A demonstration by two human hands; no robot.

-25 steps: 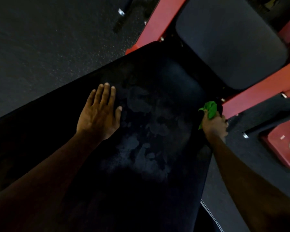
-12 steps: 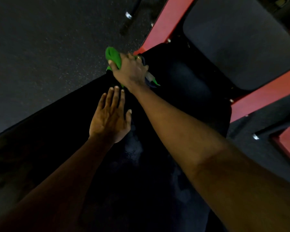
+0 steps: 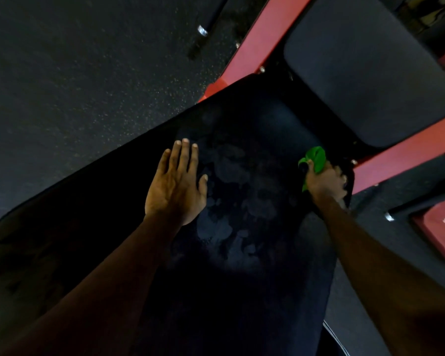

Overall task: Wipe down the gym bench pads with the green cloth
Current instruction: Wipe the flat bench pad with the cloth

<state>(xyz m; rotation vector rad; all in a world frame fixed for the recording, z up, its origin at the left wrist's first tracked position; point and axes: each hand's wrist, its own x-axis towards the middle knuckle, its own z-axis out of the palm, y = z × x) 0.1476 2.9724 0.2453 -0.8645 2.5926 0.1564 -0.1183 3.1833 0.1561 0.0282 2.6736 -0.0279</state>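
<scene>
The right hand (image 3: pixel 325 185), fingers bunched around the green cloth (image 3: pixel 315 156), has swept back from the long bench pad's (image 3: pixel 254 291) upper-left corner to its right edge; the left hand (image 3: pixel 176 186) stays flat, fingers straight. Pale smears (image 3: pixel 231 201) at centre suggest more wiping ahead.

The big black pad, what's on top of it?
The left hand lies flat on the big black pad, pale smudges beside it, and the right hand grips the green cloth at its right edge. Whatever is under the hands is covered.
</scene>
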